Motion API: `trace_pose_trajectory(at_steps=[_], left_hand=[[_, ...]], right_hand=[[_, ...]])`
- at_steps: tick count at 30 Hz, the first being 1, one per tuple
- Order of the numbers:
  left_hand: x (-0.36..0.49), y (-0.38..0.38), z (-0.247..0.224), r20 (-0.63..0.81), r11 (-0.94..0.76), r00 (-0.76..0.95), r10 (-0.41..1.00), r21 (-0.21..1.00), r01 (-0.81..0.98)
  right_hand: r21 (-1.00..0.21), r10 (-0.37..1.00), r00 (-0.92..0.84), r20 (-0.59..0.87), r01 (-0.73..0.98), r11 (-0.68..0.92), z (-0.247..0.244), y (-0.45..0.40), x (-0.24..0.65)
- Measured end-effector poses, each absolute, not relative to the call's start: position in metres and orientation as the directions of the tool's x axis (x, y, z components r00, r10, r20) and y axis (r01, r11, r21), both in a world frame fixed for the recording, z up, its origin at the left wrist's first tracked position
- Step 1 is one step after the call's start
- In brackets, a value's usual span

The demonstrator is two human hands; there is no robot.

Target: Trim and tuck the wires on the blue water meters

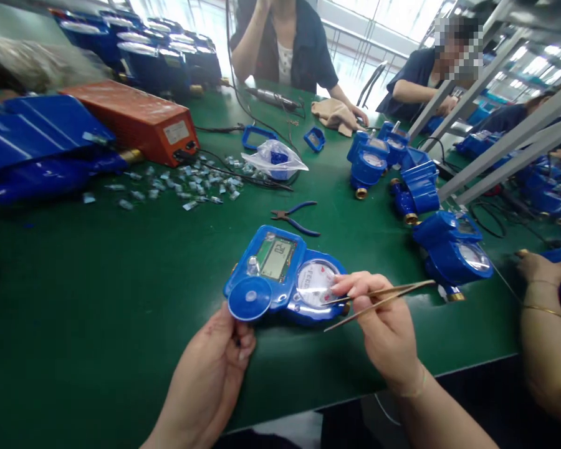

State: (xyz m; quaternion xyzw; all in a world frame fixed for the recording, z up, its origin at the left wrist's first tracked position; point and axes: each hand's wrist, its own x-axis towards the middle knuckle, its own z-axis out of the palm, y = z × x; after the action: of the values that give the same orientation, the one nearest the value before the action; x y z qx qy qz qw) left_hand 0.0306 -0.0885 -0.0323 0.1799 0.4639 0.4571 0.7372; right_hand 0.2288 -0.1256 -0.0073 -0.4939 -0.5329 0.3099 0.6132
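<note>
A blue meter [280, 305] lies on the green table, with a lit display [277, 258] and a round dial [316, 282]. At its lower left, a round blue lid [250, 299] stands open. My left hand [219, 355] has its fingers curled at the meter's edge just below the lid; what they grip there is partly hidden. My right hand [386, 324] holds brass-coloured tweezers [378, 302] beside the dial, tips apart and pointing left, its fingertips at the dial's right edge. Blue-handled pliers [295, 218] lie behind the meter.
Small clear parts [168, 184] are scattered near an orange box [135, 118]. An open plastic bag [275, 159] lies behind the pliers. More blue meters [453, 252] stand at right, near metal posts. Another person's hands [545, 271] are at far right; people sit opposite.
</note>
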Motion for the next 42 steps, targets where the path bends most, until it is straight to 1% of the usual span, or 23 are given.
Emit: trace_pose_trajectory(at_steps=[2,5,8,13,15,17,19,21,23,28,36,42], left_hand=[[0.031,-0.085,-0.032,-0.503,0.493,0.139,0.853,0.689,-0.532],[0.032,-0.088,-0.034,-0.494,0.489,0.146,0.857,0.692,-0.531],[0.032,-0.092,-0.033,-0.49,0.497,0.163,0.857,0.699,-0.515],[0.029,-0.101,-0.037,-0.499,0.552,0.248,0.831,0.684,-0.476],[0.028,-0.108,-0.043,-0.499,0.578,0.294,0.815,0.678,-0.454],[0.027,-0.114,-0.048,-0.472,0.614,0.401,0.785,0.678,-0.404],[0.028,-0.118,-0.05,-0.441,0.658,0.536,0.72,0.679,-0.326],[0.031,-0.118,-0.05,-0.432,0.688,0.614,0.661,0.675,-0.266],[0.035,-0.114,-0.048,-0.449,0.703,0.62,0.644,0.666,-0.248],[0.042,-0.105,-0.045,-0.47,0.717,0.61,0.637,0.652,-0.246],[0.042,-0.1,-0.048,-0.43,0.676,0.647,0.629,0.714,-0.182],[0.044,-0.101,-0.048,-0.431,0.638,0.633,0.643,0.758,-0.133]], right_hand=[[-0.893,0.894,0.183,0.41,0.283,0.351,-0.003,-0.129,0.222],[-0.846,0.882,0.116,0.457,0.363,0.39,0.002,-0.126,0.212],[-0.823,0.886,0.119,0.448,0.441,0.357,0.005,-0.123,0.204],[-0.774,0.897,0.102,0.431,0.552,0.309,0.009,-0.125,0.198],[-0.769,0.897,0.114,0.427,0.568,0.294,0.009,-0.126,0.196],[-0.768,0.893,0.129,0.43,0.572,0.287,0.008,-0.128,0.193],[-0.766,0.89,0.132,0.437,0.573,0.291,0.007,-0.129,0.191],[-0.76,0.886,0.124,0.447,0.575,0.303,0.007,-0.13,0.188],[-0.757,0.883,0.132,0.451,0.58,0.301,0.009,-0.13,0.185],[-0.749,0.89,0.171,0.422,0.619,0.236,0.014,-0.127,0.182],[-0.739,0.906,0.146,0.397,0.637,0.221,0.018,-0.124,0.186],[-0.768,0.893,0.198,0.404,0.603,0.213,0.016,-0.125,0.182]])
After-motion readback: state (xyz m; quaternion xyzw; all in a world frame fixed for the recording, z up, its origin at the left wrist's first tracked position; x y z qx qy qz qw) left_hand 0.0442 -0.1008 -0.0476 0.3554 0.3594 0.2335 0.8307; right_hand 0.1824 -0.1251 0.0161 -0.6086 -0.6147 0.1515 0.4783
